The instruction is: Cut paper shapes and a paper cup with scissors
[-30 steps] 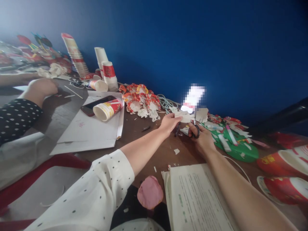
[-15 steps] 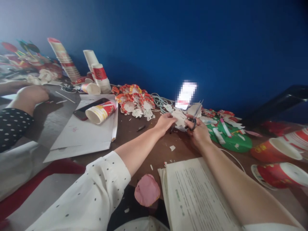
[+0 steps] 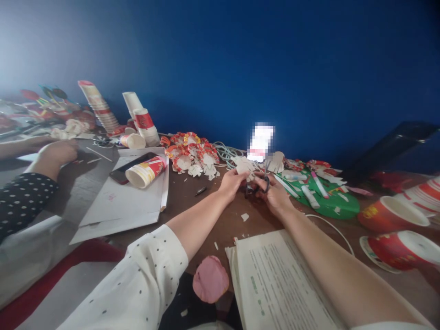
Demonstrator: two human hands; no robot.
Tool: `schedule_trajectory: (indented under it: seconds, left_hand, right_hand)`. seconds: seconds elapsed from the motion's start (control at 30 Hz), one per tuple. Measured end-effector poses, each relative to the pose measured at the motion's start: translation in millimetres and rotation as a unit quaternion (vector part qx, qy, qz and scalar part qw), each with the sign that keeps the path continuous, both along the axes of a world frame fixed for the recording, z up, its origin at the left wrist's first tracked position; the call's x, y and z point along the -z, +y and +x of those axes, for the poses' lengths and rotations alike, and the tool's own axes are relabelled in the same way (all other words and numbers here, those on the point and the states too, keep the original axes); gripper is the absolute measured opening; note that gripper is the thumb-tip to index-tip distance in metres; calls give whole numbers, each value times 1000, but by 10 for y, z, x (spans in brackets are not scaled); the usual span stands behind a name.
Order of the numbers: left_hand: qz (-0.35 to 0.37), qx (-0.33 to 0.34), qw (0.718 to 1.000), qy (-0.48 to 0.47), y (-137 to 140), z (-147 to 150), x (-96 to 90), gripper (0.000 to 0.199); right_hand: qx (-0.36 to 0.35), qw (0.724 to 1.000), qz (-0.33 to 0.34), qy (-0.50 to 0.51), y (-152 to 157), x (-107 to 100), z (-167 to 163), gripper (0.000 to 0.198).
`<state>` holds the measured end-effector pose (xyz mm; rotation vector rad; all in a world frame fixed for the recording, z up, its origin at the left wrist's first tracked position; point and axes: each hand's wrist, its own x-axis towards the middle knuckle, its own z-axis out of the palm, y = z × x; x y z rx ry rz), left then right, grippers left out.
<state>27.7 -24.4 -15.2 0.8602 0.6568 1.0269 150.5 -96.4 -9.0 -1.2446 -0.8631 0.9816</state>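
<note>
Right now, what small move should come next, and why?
I'd probably turn the paper slightly with the left hand, to offer its edge to the scissors: that hand pinches the paper, and the right hand holds the scissors close beside it. Whether the blades touch it, I can't tell.

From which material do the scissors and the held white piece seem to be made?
Scissors: dark, smooth-looking handles suggest plastic; narrow greyish blades suggest metal, though blurred. White piece: probably paper or thin card, matte, with thin, uneven edges.
</note>
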Motion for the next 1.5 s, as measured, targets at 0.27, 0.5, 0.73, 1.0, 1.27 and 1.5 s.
schedule_trajectory:
  seconds: [0.27, 0.5, 0.73, 1.0, 1.27, 1.5]
  left_hand:
    - [-16, -78, 997, 19, 182, -39, -154, 19]
    - [-56, -93, 994, -31, 189, 192, -275, 11]
    - [-46, 0, 993, -106, 164, 279, -128, 24]
    - [-36, 28, 993, -110, 180, 201, -97, 24]
    - [-48, 9, 994, -100, 163, 221, -79, 19]
    - [-69, 8, 994, -79, 129, 217, -122, 16]
  right_hand:
    - [-51, 997, -58, -28, -68, -173, -92, 44]
    - [-46, 995, -86, -33, -54, -181, -59, 29]
    - [-57, 992, -75, -84, -59, -199, 2, 28]
    - [-53, 985, -69, -149, -31, -183, 4, 26]
    - [-37, 982, -74, -168, -49, -197, -2, 27]
    - [-38, 982, -61, -176, -39, -147, 14, 32]
